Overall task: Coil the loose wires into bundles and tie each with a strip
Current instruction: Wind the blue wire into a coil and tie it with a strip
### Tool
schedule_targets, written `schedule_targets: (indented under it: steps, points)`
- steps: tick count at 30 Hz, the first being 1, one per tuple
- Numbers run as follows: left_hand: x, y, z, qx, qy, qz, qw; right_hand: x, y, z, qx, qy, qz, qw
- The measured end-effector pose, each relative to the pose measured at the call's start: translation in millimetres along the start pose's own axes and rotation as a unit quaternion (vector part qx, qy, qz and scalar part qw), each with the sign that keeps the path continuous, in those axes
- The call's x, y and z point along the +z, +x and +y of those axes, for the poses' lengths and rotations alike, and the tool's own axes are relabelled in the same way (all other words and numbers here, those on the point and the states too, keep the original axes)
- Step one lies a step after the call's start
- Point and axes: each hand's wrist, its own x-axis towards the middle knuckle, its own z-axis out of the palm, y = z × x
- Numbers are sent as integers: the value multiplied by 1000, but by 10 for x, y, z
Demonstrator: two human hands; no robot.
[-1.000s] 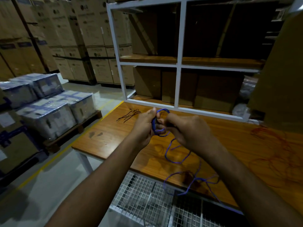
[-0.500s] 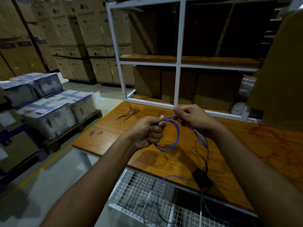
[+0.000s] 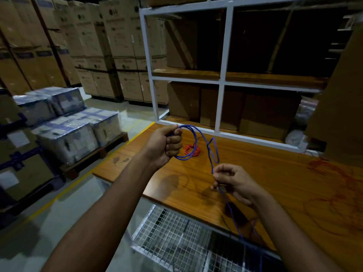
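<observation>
1. Left hand (image 3: 167, 146) is fisted around the gathered loops of the blue wire (image 3: 196, 140), held up over the far-left part of the wooden counter (image 3: 275, 173).
2. Right hand (image 3: 233, 183) pinches the same wire lower down between thumb and fingers (image 3: 216, 176); the other fingers are loosely curled.
3. Between the hands the wire arcs up and has a kinked fold. Below the right hand the tail runs off the near counter edge over the wire-mesh basket (image 3: 176, 242); its end is not visible.
4. Handling, my read: light, thin, flexible, springy. Loops will likely pop open if the left grip slackens. The smooth jacket looks easy to slide through a pinch.
5. Grip advice: keep the left fist at the loop crossing point, and feed with the right close to the coil so the kink gets smoothed.
6. A red wire coil (image 3: 193, 151) lies on the counter just behind the left hand; loose red wire (image 3: 334, 185) is spread out at the right.
7. No tie strip clearly visible. Blue bundle not yet tied.
</observation>
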Motion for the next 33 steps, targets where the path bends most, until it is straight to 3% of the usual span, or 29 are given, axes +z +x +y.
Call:
schedule_targets:
  steps: [7, 11, 16, 18, 21, 23, 27, 33]
  points:
    - [-93, 128, -244, 64, 132, 68, 987, 487, -210, -335, -79, 19, 42, 996]
    - [-147, 115, -309, 64, 135, 56, 987, 316, -194, -555, -103, 72, 154, 980]
    - [-107, 68, -273, 90, 147, 32, 984, -55, -5, -366, -24, -79, 346, 935]
    - [-97, 71, -240, 105, 151, 25, 983, -146, 36, -261, 11, -293, 374, 880]
    - [-101, 79, -179, 112, 144, 13, 983, -74, -30, -195, 99, -628, 278, 720]
    - [-100, 84, -142, 110, 140, 9, 984, 52, -99, -192, 120, -724, 152, 662]
    - [-127, 120, -104, 107, 101, 20, 989, 326, -220, -286, 136, -749, -63, 645]
    - [-164, 169, -163, 100, 75, 41, 991, 672, -440, -450, -44, -705, -138, 694]
